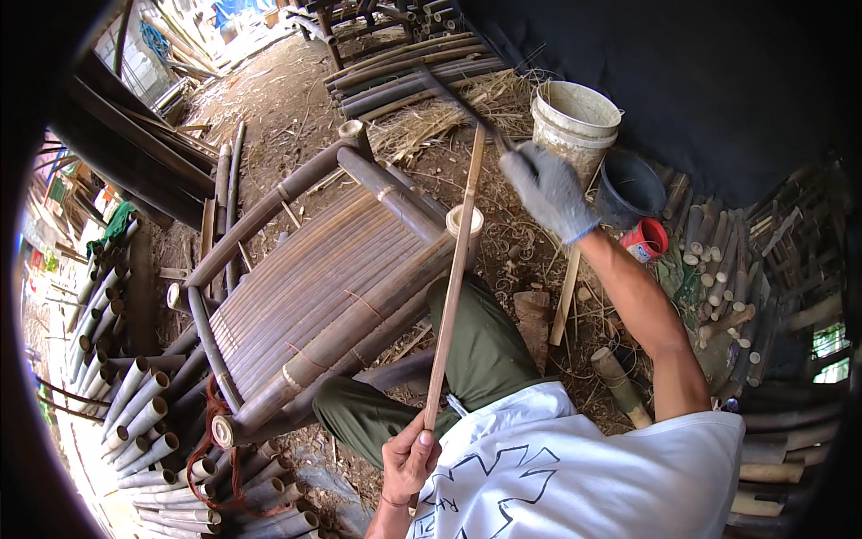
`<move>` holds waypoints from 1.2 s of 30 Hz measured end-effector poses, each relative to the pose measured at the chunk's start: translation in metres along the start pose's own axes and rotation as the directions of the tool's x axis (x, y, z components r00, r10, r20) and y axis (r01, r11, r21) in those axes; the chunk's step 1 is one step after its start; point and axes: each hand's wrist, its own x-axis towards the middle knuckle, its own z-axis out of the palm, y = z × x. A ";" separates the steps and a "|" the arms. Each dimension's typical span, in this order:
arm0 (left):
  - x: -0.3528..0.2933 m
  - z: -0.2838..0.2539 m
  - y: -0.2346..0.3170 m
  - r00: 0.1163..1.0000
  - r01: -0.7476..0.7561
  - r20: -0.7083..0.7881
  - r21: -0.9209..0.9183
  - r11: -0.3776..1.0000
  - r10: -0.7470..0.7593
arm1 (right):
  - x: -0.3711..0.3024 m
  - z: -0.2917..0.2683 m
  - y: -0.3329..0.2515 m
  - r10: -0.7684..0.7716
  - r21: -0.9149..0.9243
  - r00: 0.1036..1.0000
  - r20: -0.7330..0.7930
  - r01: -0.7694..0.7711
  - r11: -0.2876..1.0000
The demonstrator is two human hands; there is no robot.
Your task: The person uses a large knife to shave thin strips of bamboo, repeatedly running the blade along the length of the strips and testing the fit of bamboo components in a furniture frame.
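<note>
The left hand [410,460] grasps a bamboo strip [451,305] low down, its length slanting far and slightly right toward a dark long-bladed knife [460,101], contact unclear, clenched in the gloved right hand [549,191], nearer the tip.

Brn. bamboo strip [453,287] slanting fwd.; dk. knife [459,101] by far end.

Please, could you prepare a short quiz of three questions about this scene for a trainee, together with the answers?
1. What does the left hand hold? (a) a hammer; (b) a cup; (c) a long strip.
2. True or false: the white bucket is larger than the red bucket.
3. Complete: the grey glove is on the ____ hand.

Key: 1. (c). 2. True. 3. right.
</note>
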 end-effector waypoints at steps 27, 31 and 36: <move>0.049 0.026 0.034 0.961 0.204 0.268 -0.539 0.817 -0.063 | -0.021 -0.005 -0.023 -0.134 -0.327 0.988 0.077 0.152 0.933; 0.043 0.019 0.033 0.964 0.204 0.249 -0.487 0.849 -0.090 | -0.039 -0.011 -0.040 -0.324 -0.143 0.924 0.205 0.356 0.924; 0.030 0.019 0.029 0.958 0.250 0.246 -0.456 0.854 -0.150 | -0.012 -0.008 -0.013 -0.297 -0.268 0.954 -0.026 0.280 0.922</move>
